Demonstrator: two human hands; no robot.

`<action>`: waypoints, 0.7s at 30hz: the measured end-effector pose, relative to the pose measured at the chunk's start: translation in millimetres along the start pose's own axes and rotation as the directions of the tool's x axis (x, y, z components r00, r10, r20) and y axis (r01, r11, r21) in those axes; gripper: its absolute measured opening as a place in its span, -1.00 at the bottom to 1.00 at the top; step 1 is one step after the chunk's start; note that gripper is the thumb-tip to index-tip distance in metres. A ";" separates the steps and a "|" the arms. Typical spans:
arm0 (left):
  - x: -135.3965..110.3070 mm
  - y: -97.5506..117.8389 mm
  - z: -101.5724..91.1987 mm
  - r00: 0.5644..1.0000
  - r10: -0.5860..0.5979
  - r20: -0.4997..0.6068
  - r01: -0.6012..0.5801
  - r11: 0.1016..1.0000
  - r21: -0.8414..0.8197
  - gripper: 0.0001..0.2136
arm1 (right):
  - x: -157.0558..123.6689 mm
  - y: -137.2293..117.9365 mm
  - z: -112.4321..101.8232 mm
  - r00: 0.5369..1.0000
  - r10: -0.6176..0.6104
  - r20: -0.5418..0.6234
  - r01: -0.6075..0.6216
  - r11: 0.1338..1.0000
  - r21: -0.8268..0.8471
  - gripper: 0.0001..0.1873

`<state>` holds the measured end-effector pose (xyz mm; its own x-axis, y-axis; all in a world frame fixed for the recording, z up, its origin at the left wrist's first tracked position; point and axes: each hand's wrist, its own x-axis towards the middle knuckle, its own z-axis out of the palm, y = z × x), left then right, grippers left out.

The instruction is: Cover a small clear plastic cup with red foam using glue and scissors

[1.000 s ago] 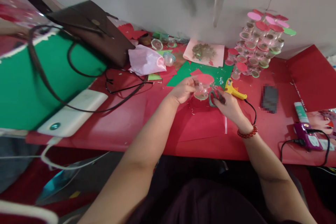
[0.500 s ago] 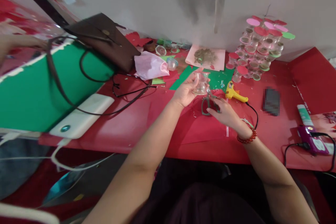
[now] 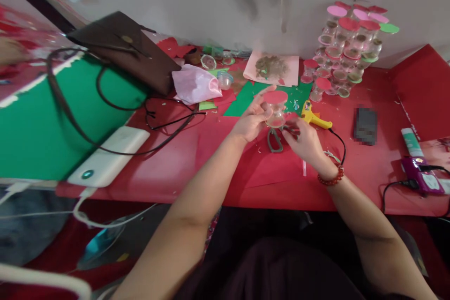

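My left hand (image 3: 251, 119) holds a small clear plastic cup (image 3: 275, 113) with a red paper circle on one end, tilted above the red table (image 3: 197, 159). My right hand (image 3: 304, 139) rests just right of the cup, fingers curled near the grey-handled scissors (image 3: 274, 139) that lie on red paper under the cup. Whether the right hand grips the scissors is unclear. A yellow glue gun (image 3: 312, 117) lies just behind my right hand.
A stack of lidded clear cups (image 3: 346, 51) stands at the back right. A brown bag (image 3: 126, 49) with long straps, green paper (image 3: 35, 122), a white power bank (image 3: 108, 157), pink cloth (image 3: 195, 84), a phone (image 3: 365, 124) and a purple device (image 3: 420, 179) lie around.
The cup turned in my left hand, so its red paper end shows on top again. My right hand shifted slightly toward the cup, over the scissors.
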<state>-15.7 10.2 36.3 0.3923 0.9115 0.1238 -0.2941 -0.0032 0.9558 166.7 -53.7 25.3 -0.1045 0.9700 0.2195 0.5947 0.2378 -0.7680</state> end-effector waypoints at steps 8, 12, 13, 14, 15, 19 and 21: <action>-6.0 -9.8 13.1 0.997 0.050 0.067 -0.047 0.998 -0.049 -0.31 | 5.7 5.3 1.2 0.975 0.084 0.204 -0.199 0.735 0.648 -0.31; -6.2 -16.8 14.0 0.990 0.136 0.045 -0.137 0.990 0.024 -0.39 | 3.9 3.5 4.9 0.965 0.105 0.239 -0.243 0.700 0.671 -0.41; -6.2 -17.1 14.1 0.985 0.167 0.039 -0.169 0.984 0.059 -0.42 | 3.9 3.5 4.9 0.963 0.109 0.245 -0.250 0.699 0.670 -0.43; -6.5 -16.4 14.4 0.979 0.201 0.033 -0.204 0.973 0.107 -0.45 | 4.1 3.5 4.7 0.963 0.112 0.247 -0.253 0.700 0.668 -0.43; -7.2 -14.4 14.9 0.971 0.238 0.026 -0.238 0.956 0.172 -0.50 | 4.5 3.6 4.3 0.963 0.117 0.242 -0.253 0.703 0.664 -0.43; -13.1 2.6 16.3 0.946 0.325 0.007 -0.286 0.823 0.491 -0.68 | 7.0 5.2 1.9 0.967 0.136 0.217 -0.246 0.728 0.639 -0.41; -15.1 11.0 15.0 0.947 0.320 0.010 -0.269 0.778 0.567 -0.75 | 8.7 7.4 1.0 0.971 0.125 0.204 -0.228 0.737 0.636 -0.41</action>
<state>-11.8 -9.8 49.0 0.2864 0.8584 0.4256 0.1600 -0.4808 0.8621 169.4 -43.4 20.9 -0.1897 0.9818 -0.0053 -0.0445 -0.0140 -0.9989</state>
